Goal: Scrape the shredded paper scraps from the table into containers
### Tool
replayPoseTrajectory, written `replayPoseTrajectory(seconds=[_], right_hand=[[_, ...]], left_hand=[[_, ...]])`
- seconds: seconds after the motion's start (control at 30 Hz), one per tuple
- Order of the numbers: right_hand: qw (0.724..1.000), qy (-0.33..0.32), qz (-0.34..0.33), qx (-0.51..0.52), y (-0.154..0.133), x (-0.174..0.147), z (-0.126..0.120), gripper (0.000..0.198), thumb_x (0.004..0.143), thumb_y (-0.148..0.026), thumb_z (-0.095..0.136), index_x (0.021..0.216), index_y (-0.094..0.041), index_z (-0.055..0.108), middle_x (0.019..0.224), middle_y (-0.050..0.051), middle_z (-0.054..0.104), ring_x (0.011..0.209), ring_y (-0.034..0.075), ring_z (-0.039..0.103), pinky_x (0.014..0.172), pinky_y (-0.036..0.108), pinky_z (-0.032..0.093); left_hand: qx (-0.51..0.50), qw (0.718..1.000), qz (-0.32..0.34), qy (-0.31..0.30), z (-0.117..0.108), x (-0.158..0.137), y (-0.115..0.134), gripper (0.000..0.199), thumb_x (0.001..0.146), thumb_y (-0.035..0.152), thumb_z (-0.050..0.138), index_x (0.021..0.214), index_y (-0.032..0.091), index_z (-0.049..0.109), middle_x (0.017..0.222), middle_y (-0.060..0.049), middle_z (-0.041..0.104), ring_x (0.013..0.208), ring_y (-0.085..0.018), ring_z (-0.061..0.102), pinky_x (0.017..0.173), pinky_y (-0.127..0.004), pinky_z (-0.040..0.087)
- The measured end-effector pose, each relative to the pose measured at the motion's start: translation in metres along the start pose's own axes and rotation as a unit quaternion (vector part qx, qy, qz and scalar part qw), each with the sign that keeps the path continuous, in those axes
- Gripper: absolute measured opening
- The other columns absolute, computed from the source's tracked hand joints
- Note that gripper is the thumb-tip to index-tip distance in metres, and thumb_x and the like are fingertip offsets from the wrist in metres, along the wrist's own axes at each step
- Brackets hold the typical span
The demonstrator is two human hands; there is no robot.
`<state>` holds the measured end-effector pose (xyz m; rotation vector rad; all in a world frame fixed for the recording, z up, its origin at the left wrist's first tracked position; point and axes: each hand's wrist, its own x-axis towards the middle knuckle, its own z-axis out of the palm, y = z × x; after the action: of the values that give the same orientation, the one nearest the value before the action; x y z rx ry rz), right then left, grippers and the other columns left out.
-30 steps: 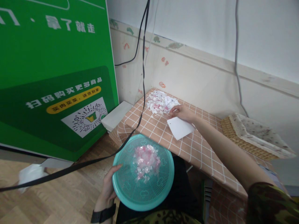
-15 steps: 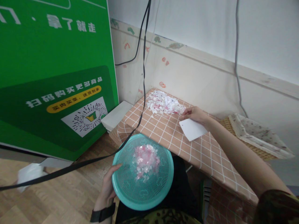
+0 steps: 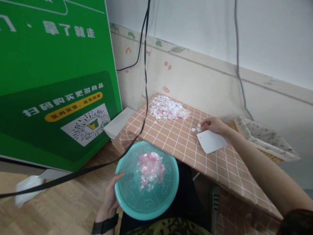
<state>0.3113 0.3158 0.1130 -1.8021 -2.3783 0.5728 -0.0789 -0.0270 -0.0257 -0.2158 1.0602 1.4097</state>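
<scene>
My left hand (image 3: 111, 192) grips the left rim of a turquoise plastic colander (image 3: 171, 195), thumb over the edge. Pink and clear-white flakes (image 3: 151, 168) lie heaped inside it. On the checked tablecloth, my right hand (image 3: 214, 124) has its fingers curled together at a few small white scraps (image 3: 198, 127). Some of these scraps show just left of the fingertips. A white square card (image 3: 211, 142) with a small hole near one corner lies under that hand and wrist. Farther left, a pile of white and pink scraps (image 3: 168, 108) is spread near the wall.
A cloth-lined wicker basket (image 3: 266, 138) stands at the right by the wall. A green panel (image 3: 56, 65) with a printed code fills the left. A black strap (image 3: 97, 168) crosses in front of it, and a white box (image 3: 119, 122) sits beside the table.
My right hand has moved right, away from the pile, and the card has shifted with it. A few scraps now lie apart from the pile at its fingertips. The left hand still holds the colander.
</scene>
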Motion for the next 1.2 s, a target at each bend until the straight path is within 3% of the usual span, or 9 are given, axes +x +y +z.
replayPoseTrajectory(seconds=[0.2,0.33,0.4,0.5,0.63,0.77,1.0,1.2], right_hand=[[0.997,0.069,0.035,0.027,0.002,-0.007,-0.004,0.047,0.074,-0.061,0.059,0.072,-0.015,0.069,0.061,0.006,0.065,0.054,0.016,0.055,0.048,0.027,0.036],[0.969,0.183,0.140,0.094,0.007,-0.015,-0.006,0.063,0.080,-0.070,0.043,0.066,-0.013,0.067,0.056,0.009,0.062,0.050,0.019,0.055,0.047,0.030,0.036],[0.954,0.243,0.157,0.081,0.007,-0.025,0.000,0.067,0.082,-0.072,0.037,0.064,-0.014,0.066,0.058,0.011,0.064,0.055,0.022,0.058,0.049,0.031,0.036],[0.947,0.300,0.114,-0.002,-0.004,-0.049,0.019,0.067,0.085,-0.069,0.032,0.067,-0.017,0.069,0.064,0.012,0.068,0.066,0.025,0.062,0.056,0.031,0.037],[0.930,0.344,0.090,-0.090,-0.029,-0.089,0.051,0.056,0.087,-0.064,0.038,0.089,-0.021,0.072,0.074,0.010,0.071,0.066,0.024,0.063,0.058,0.030,0.035],[0.939,0.332,-0.004,-0.090,-0.045,-0.111,0.063,0.046,0.089,-0.057,0.043,0.097,-0.022,0.072,0.091,0.010,0.072,0.076,0.024,0.065,0.063,0.031,0.039],[0.925,0.361,-0.119,-0.018,-0.065,-0.082,0.047,0.038,0.092,-0.044,0.044,0.093,-0.018,0.071,0.092,0.010,0.068,0.084,0.024,0.063,0.073,0.033,0.044],[0.919,0.345,-0.191,-0.031,-0.103,-0.045,0.059,0.034,0.094,-0.039,0.042,0.099,-0.018,0.070,0.101,0.012,0.067,0.091,0.025,0.063,0.072,0.033,0.045]], left_hand=[[0.004,1.000,0.011,-0.003,0.001,-0.002,-0.002,0.007,0.066,0.014,0.066,0.069,0.010,0.071,0.062,-0.008,0.074,0.059,-0.026,0.071,0.058,-0.035,0.060],[-0.002,1.000,0.022,0.001,0.004,-0.005,-0.002,0.005,0.066,0.012,0.066,0.067,0.011,0.071,0.060,-0.006,0.073,0.055,-0.024,0.070,0.059,-0.034,0.060],[-0.003,1.000,0.027,0.000,0.005,-0.005,-0.003,0.005,0.066,0.012,0.066,0.067,0.011,0.071,0.059,-0.006,0.073,0.054,-0.023,0.070,0.059,-0.034,0.059],[0.002,1.000,0.026,-0.004,0.005,-0.005,-0.004,0.006,0.067,0.014,0.066,0.068,0.010,0.071,0.061,-0.006,0.073,0.056,-0.023,0.070,0.060,-0.034,0.059],[0.005,0.999,0.033,-0.024,0.006,-0.005,-0.005,0.007,0.067,0.015,0.067,0.069,0.010,0.072,0.059,-0.006,0.072,0.057,-0.023,0.069,0.060,-0.033,0.059],[0.009,0.998,0.041,-0.043,0.008,-0.007,-0.006,0.007,0.068,0.016,0.068,0.070,0.010,0.072,0.060,-0.005,0.072,0.054,-0.020,0.068,0.058,-0.031,0.058],[0.011,0.997,0.054,-0.050,0.015,-0.013,-0.011,0.007,0.068,0.014,0.068,0.070,0.010,0.072,0.063,-0.007,0.073,0.052,-0.020,0.067,0.055,-0.030,0.057],[0.010,0.997,0.054,-0.048,0.017,-0.019,-0.013,0.007,0.069,0.015,0.069,0.071,0.009,0.073,0.064,-0.007,0.074,0.053,-0.020,0.068,0.057,-0.030,0.057]])
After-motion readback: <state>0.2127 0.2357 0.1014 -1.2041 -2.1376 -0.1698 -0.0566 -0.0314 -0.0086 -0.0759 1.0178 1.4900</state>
